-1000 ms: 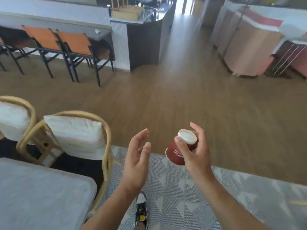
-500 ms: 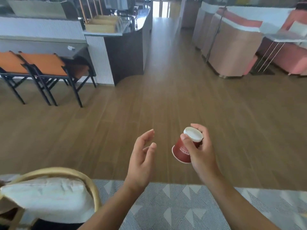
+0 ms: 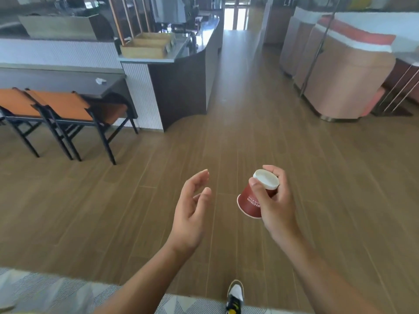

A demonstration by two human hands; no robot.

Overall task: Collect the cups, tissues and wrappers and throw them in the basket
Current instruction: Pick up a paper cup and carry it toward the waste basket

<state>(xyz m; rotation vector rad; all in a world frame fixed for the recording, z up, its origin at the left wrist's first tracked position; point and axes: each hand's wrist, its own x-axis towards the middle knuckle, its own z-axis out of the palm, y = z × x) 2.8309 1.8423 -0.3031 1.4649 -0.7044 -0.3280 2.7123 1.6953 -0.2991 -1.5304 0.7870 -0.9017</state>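
Wood plank floor [image 3: 226, 143] everywhere, orange chairs [image 3: 63, 105] on black frames at left, dark curved counter [image 3: 181, 87] upper centre with wooden trays [image 3: 147, 45] on top, pinkish curved partitions [image 3: 344, 82] upper right, daylight from the far doorway [image 3: 235, 17].

You get bright daylight from the doorway [image 3: 235, 17] at the far end, with glare on the counter [image 3: 201, 39] top. Shadows are soft. The cup [image 3: 249, 203] is sharp; your wide lens bends the edges, and the rug [image 3: 34, 290] is smeared.
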